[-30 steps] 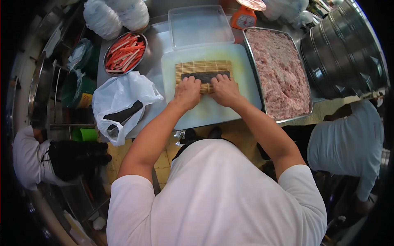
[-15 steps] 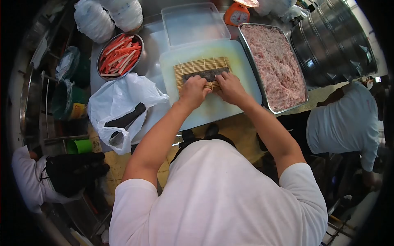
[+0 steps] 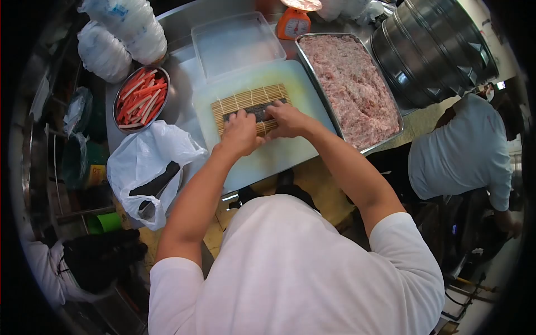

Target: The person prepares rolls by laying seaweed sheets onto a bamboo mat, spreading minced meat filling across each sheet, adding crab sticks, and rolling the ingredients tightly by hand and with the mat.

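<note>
Head view, going left to right: two wrapped white bundles (image 3: 104, 51), one steel bowl (image 3: 168, 106), one white plastic bag (image 3: 125, 162), one see-through plastic tub or lid (image 3: 237, 47) (can't tell which), one cutting board (image 3: 310, 97), one bamboo mat (image 3: 251, 96) with one dark roll (image 3: 258, 113) on it, one orange scale (image 3: 294, 25), one metal tray (image 3: 310, 70), and a stack of big steel pots (image 3: 432, 50). The roll lies across the mat, and the mat's on the board, on the table (image 3: 184, 78). Left hand (image 3: 241, 133) has its fingers bent down onto the roll toward its left end; right hand (image 3: 287, 118) has its fingers closed over the right end, thumb down by the mat's near edge. Compared with half a second ago, the camera's swung so everything on the table sits further left, and the hands are a bit wider apart, so more of the roll shows between them. As for containers: the bowl's heaped with red-and-white sticks (image 3: 142, 97), too tangled to count, the bag has something flat and dark (image 3: 156, 181) poking out, and the tray's packed with pinkish ground meat (image 3: 352, 84).
</note>
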`<act>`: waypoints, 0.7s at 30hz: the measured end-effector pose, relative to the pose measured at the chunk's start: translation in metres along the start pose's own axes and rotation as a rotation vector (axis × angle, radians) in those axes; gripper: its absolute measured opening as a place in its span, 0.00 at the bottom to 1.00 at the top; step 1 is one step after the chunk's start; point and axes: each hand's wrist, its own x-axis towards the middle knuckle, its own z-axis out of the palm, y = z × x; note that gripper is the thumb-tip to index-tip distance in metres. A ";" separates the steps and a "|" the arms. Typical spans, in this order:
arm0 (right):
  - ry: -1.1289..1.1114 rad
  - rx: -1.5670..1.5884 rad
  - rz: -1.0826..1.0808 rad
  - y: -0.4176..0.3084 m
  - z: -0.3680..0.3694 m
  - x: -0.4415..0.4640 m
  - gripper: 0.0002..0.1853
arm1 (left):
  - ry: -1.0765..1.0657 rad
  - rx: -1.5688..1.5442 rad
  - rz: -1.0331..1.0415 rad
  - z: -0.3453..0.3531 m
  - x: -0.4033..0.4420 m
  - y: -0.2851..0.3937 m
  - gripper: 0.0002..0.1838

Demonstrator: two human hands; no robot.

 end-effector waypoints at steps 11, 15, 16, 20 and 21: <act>0.428 0.049 -0.237 -0.001 0.039 -0.030 0.31 | 0.128 -0.006 0.071 0.029 -0.024 0.005 0.17; 0.390 0.017 -0.118 -0.008 0.032 -0.035 0.27 | 0.118 0.162 -0.039 0.030 -0.030 0.002 0.21; 0.398 0.020 -0.122 -0.010 0.029 -0.034 0.27 | 0.134 0.159 -0.035 0.027 -0.033 0.004 0.20; 0.199 -0.051 -0.064 -0.021 0.016 -0.030 0.24 | 0.121 0.165 -0.012 0.021 -0.033 0.009 0.20; 0.170 -0.077 -0.128 -0.023 0.013 -0.031 0.26 | 0.105 0.159 -0.023 0.019 -0.034 0.010 0.19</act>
